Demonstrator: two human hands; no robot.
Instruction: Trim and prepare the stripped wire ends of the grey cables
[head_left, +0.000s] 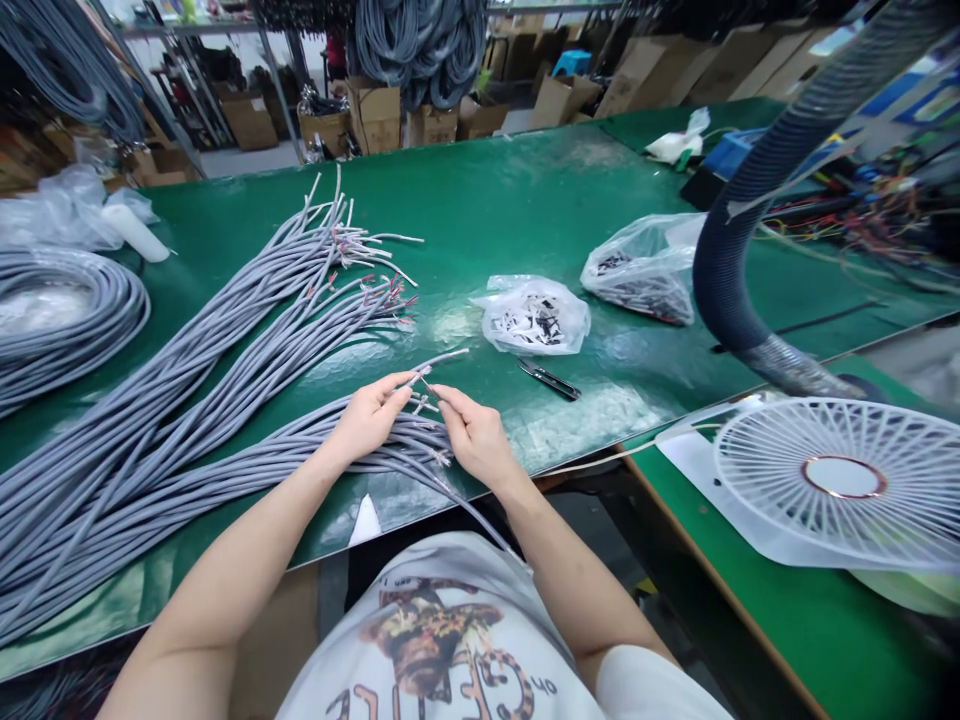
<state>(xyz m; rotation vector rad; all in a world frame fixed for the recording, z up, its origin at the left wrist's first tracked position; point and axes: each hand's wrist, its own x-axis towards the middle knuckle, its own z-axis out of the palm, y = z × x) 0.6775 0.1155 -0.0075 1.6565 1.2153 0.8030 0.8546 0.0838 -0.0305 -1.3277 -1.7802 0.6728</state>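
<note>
Left hand (366, 420) gripping grey sheathed cable (439, 358) over green desk (525, 200); right hand (477, 437) with fingers (442, 396) closed on thin core, apparently; hard tugging risks snapping strands; nearby snips (547, 380) risk nicking insulation.

A strip of green bench (570, 215) lies between the right hand (478, 436) and the small black-handled steel scissors (548, 380), with a forward path ending at a clear plastic bag of black-and-white parts (532, 316). Long grey cables (225, 420) crowd around the left hand (367, 418); a thick ribbed dark hose (739, 270) blocks the far right.
</note>
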